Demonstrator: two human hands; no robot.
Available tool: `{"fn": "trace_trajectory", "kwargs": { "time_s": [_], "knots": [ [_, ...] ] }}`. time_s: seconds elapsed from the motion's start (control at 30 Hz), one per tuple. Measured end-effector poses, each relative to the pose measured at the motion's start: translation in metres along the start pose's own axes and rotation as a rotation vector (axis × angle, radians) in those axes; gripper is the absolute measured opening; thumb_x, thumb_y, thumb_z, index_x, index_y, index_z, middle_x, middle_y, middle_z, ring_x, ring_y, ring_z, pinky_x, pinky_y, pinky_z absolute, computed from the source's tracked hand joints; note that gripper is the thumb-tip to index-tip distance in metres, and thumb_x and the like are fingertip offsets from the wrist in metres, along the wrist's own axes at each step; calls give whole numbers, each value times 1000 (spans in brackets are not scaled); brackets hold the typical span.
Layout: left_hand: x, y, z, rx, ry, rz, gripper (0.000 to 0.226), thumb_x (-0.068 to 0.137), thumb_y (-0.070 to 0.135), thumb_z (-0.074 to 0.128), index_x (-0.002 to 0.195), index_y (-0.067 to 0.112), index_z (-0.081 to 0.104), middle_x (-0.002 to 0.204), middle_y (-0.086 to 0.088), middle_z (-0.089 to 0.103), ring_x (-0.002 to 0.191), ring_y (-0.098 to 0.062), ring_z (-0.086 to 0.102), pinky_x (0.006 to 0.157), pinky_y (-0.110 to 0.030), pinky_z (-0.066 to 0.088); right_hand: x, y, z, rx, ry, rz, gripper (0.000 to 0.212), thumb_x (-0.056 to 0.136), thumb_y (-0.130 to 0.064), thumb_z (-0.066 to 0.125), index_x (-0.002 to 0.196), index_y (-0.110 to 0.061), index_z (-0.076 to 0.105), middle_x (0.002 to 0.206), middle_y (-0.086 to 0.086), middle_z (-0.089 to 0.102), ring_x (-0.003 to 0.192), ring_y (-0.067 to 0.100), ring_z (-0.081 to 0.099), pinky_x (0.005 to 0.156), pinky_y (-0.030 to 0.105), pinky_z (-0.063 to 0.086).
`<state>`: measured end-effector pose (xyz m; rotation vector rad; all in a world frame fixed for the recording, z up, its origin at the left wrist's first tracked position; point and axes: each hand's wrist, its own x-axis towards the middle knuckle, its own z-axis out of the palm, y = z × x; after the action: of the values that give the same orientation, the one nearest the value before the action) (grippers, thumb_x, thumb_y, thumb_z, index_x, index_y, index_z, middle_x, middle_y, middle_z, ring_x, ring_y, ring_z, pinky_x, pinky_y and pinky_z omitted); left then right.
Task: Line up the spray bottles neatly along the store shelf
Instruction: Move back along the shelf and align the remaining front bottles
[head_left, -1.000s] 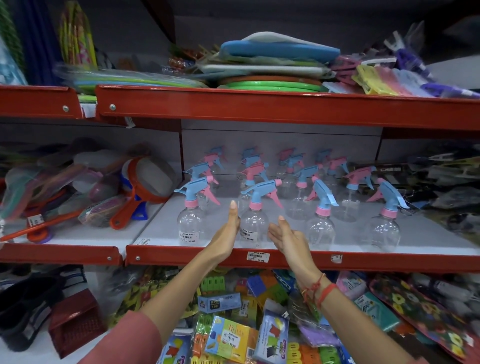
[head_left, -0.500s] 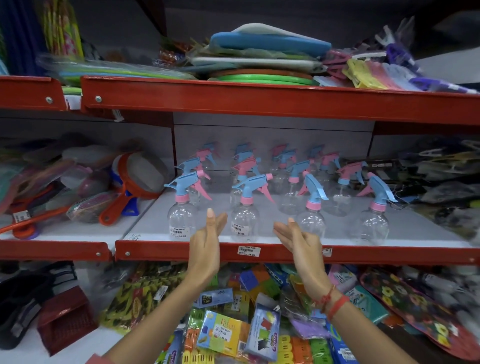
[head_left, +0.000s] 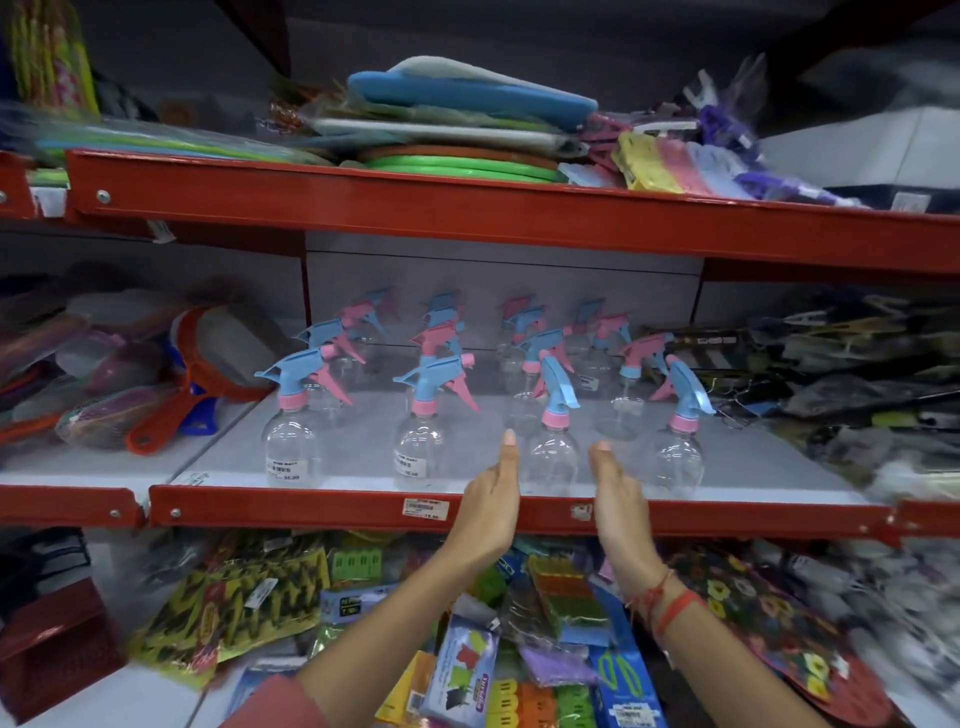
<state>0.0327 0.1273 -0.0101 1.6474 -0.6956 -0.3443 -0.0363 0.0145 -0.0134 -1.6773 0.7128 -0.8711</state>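
Observation:
Clear spray bottles with blue and pink trigger heads stand in rows on the grey middle shelf (head_left: 753, 467). The front row holds a left bottle (head_left: 291, 447), a second bottle (head_left: 418, 447), a third bottle (head_left: 553, 457) and a right bottle (head_left: 678, 457). Several more stand behind them. My left hand (head_left: 491, 499) and my right hand (head_left: 618, 499) are held flat, palms facing each other, on either side of the third bottle. Neither hand touches it. Both hands overlap the red shelf lip (head_left: 311, 512).
Above, a red shelf (head_left: 467, 208) carries stacked mats and packets. To the left lie sieves and brushes (head_left: 171, 384); dark packaged goods (head_left: 831, 384) crowd the right. Below the lip, colourful packets (head_left: 467, 665) fill a lower shelf.
Both hands have shifted right, from flanking the second front bottle to flanking the third. The view has swung with them. No bottle has visibly moved.

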Motion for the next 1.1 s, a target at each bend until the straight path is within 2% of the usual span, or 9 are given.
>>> {"fn": "trace_trajectory", "kwargs": {
  "time_s": [0.1,0.23,0.43,0.5,0.6,0.7,0.8,0.93,1.1],
  "knots": [
    [3,8,8,12,-33,-27,68,84,72,7,114,32,54,109,9,49,90,2,45,86,-23,30,-3,-4,6,-49,-113,12,71,89,-65,22,130,-17,56,135,10,58,122,28,53,105,49,41],
    [17,12,9,18,-29,-88,86,85,71,4,140,19,42,135,0,51,118,-9,44,96,-24,24,-2,1,4,-16,-80,4,74,93,-57,27,116,8,53,122,26,59,114,35,56,96,57,44],
    [34,14,9,-25,-57,-122,103,70,86,3,148,23,27,156,-1,28,144,-18,25,118,-40,14,-2,11,-1,55,-74,-13,80,89,-63,30,113,10,52,113,25,65,110,34,60,95,57,45],
    [36,13,8,-17,-83,-109,106,68,87,2,149,22,24,158,-1,23,145,-16,22,119,-41,12,5,11,-5,85,-54,-6,72,92,-57,29,116,4,60,106,10,71,97,26,67,87,40,52],
    [31,14,6,43,-46,-120,94,77,78,-1,149,22,23,157,-1,25,145,-18,22,115,-37,12,19,9,-11,82,-86,11,63,95,-53,27,126,-7,57,117,6,64,86,11,62,67,17,44],
    [20,14,5,62,8,-117,83,84,71,1,141,25,40,136,3,51,124,-12,45,98,-29,27,32,6,-12,25,-151,48,71,94,-57,24,133,-2,48,138,13,53,121,26,54,90,27,43],
    [14,15,10,54,-7,-103,71,81,73,1,100,33,56,93,18,54,83,6,45,76,-18,30,37,2,-9,22,-238,44,72,92,-61,21,139,-12,44,135,0,51,120,18,50,93,25,38],
    [27,10,13,56,-9,-138,104,71,85,1,144,20,39,148,-4,44,132,-16,42,108,-34,26,34,5,-7,42,-235,50,69,92,-61,22,135,-14,49,142,8,50,127,22,51,67,15,43],
    [36,11,13,-11,-43,-171,106,67,88,2,148,25,28,157,0,27,144,-19,24,117,-41,12,30,12,-10,60,-177,21,69,92,-60,23,133,-13,52,139,2,54,120,17,56,68,13,44]
  ]
}}
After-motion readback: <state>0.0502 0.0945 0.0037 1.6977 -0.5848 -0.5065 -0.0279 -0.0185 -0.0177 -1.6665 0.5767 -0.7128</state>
